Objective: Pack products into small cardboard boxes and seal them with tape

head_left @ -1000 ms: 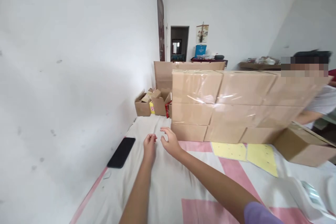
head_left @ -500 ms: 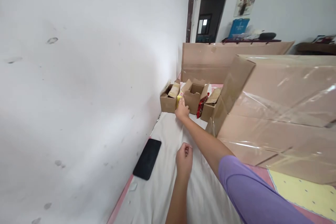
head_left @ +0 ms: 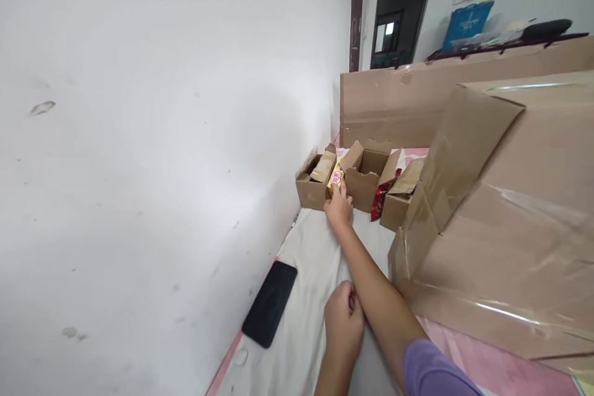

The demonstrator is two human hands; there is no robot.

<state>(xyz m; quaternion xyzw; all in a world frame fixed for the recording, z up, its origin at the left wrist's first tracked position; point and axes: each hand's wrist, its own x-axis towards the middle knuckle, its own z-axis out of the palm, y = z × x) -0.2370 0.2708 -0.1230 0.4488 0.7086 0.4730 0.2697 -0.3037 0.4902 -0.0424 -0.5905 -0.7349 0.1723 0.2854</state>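
My right hand (head_left: pixel 340 207) reaches forward, its fingers closed on the near end of a small yellow box (head_left: pixel 335 178) with a red and white logo. This box sits in the narrow gap between a small open cardboard box (head_left: pixel 312 193) on the left and a larger open carton (head_left: pixel 362 189) on the right. Closer to me, my left hand (head_left: pixel 344 317) is curled into a loose fist beside my right forearm, with nothing visible in it. A red packet (head_left: pixel 379 199) leans between the open carton and another small cardboard box (head_left: pixel 396 210).
A black phone (head_left: pixel 270 304) lies on the white cloth (head_left: pixel 306 272) along the white wall (head_left: pixel 162 167). Large taped cardboard (head_left: pixel 501 247) stands at my right, and a long cardboard panel (head_left: pixel 390 105) closes off the back.
The view has shifted, moving the scene rightward. More of the yellow box's logo shows above my right fingers. My left hand remains curled and now appears right beside my right forearm.
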